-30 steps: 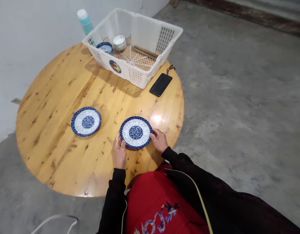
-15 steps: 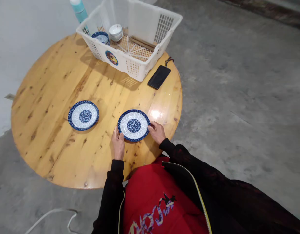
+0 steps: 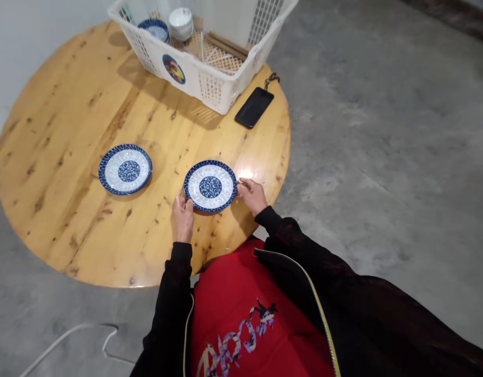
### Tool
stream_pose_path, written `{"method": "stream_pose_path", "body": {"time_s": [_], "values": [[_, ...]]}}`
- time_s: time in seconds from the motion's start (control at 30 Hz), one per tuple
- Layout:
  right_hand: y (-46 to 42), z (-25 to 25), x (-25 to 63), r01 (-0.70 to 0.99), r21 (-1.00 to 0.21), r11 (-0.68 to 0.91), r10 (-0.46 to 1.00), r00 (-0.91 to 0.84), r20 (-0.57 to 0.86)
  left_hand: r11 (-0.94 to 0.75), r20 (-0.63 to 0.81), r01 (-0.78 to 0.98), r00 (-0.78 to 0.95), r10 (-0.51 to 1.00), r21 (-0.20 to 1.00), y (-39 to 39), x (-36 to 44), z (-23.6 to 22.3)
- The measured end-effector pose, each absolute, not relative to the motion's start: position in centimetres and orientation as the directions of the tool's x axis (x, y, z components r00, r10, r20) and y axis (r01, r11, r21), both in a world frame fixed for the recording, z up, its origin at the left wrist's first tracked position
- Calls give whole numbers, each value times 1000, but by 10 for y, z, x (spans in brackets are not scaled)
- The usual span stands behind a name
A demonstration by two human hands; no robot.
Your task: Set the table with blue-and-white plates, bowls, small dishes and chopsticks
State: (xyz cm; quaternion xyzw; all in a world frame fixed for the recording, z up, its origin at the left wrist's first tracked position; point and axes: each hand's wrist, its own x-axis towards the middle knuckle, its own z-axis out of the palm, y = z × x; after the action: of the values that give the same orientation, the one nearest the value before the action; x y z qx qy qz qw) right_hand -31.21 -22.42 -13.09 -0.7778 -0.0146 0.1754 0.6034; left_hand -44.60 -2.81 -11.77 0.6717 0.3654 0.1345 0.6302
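A round plate (image 3: 210,186) with a dark blue rim, pale ring and blue patterned centre lies on the wooden table near its front edge. My left hand (image 3: 183,217) is closed at its lower left rim, thumb by the edge and fingers along the outside. At the right rim is my right hand (image 3: 252,195), fingertips close beside the edge with thumb and finger a little apart. Whether they still touch the rim is hard to tell. A short stack of matching plates (image 3: 125,169) sits to the left, untouched.
A white plastic basket (image 3: 213,78) at the table's back holds blue-rimmed dishes (image 3: 155,30), white bowls (image 3: 181,23) and brown sticks (image 3: 227,44). A black phone (image 3: 254,107) with a strap lies right of it. The round table (image 3: 80,115) stands on a grey floor.
The view has shifted, so everything sits higher in the picture. My right thumb has come off the plate's rim and that hand has drawn slightly right. The plate looks unmoved on the table.
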Motion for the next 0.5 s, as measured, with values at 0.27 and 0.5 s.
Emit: {"method": "stream_pose_path", "body": {"time_s": [0.27, 0.5], "values": [[-225, -127, -312, -206, -955, -211, 330, 905, -268, 84, -272, 280, 748, 605, 956, -29, -444, -118], [-212, -128, -321, -192, -959, -207, 320, 913, -252, 50, -244, 275, 736, 631, 960, -24, -444, -114]]}}
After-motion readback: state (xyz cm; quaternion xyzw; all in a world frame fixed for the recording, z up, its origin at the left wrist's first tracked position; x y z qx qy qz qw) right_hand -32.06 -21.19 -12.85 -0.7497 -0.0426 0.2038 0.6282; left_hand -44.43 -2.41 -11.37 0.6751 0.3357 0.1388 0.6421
